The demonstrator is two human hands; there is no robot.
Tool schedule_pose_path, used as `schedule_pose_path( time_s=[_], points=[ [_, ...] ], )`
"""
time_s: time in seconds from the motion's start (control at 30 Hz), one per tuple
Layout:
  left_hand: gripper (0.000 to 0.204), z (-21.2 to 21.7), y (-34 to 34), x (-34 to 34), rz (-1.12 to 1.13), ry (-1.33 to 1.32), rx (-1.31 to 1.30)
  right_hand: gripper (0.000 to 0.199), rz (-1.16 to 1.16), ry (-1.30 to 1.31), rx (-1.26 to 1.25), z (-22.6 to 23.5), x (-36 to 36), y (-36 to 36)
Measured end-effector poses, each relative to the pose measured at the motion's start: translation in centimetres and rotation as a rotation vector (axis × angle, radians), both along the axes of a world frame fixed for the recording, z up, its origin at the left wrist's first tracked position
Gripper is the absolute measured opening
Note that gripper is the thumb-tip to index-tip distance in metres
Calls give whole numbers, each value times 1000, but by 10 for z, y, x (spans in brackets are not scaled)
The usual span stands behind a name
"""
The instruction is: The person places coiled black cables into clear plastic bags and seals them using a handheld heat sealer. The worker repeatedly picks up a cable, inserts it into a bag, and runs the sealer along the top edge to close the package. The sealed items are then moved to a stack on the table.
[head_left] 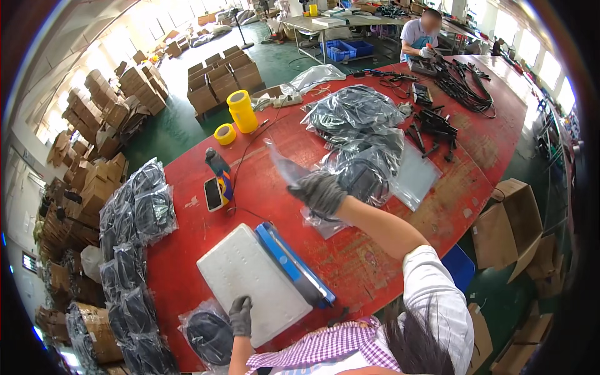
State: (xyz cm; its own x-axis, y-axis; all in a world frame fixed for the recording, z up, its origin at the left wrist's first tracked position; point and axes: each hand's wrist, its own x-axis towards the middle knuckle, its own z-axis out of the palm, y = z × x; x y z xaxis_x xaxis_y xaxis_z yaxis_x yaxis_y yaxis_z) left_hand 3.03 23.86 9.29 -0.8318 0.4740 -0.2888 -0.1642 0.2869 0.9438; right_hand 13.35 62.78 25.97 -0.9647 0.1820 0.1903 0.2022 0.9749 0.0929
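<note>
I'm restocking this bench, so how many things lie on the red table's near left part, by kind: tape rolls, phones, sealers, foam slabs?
Yellow tape rolls: 2, a tall stack and a single roll
Phone: 1
Blue bar sealer: 1
White foam slab: 1, the gloved left hand at its near edge
Total: 5

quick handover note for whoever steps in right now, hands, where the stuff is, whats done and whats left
Left hand, gloved: rests on the near edge of the white pad by the blue-barred sealer, next to a bagged black cable coil.
Right hand, gloved: reaching out, grip on a clear plastic bag at the pile of bagged cables.
Done: a stack of bagged coils lies at the left table edge.
Left: the pile mid-table and loose black cables at the far end.
</note>
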Motion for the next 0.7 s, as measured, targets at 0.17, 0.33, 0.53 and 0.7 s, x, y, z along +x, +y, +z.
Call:
schedule_pose_path(
  time_s=[0.17,0.33,0.53,0.7],
  points=[
    [31,6,25,40,-138,-732,571,14,190,496,184,71,8,-100],
    [73,66,14,72,-139,-1026,896,12,444,663,-18,58,33,-131],
    [43,-16,-124,42,177,-1002,727,36,-75,42,-1206,-12,87,-216],
    [29,-90,-154,16,63,-771,229,34,-130,-266,-953,-138,161,-248]
  ],
)
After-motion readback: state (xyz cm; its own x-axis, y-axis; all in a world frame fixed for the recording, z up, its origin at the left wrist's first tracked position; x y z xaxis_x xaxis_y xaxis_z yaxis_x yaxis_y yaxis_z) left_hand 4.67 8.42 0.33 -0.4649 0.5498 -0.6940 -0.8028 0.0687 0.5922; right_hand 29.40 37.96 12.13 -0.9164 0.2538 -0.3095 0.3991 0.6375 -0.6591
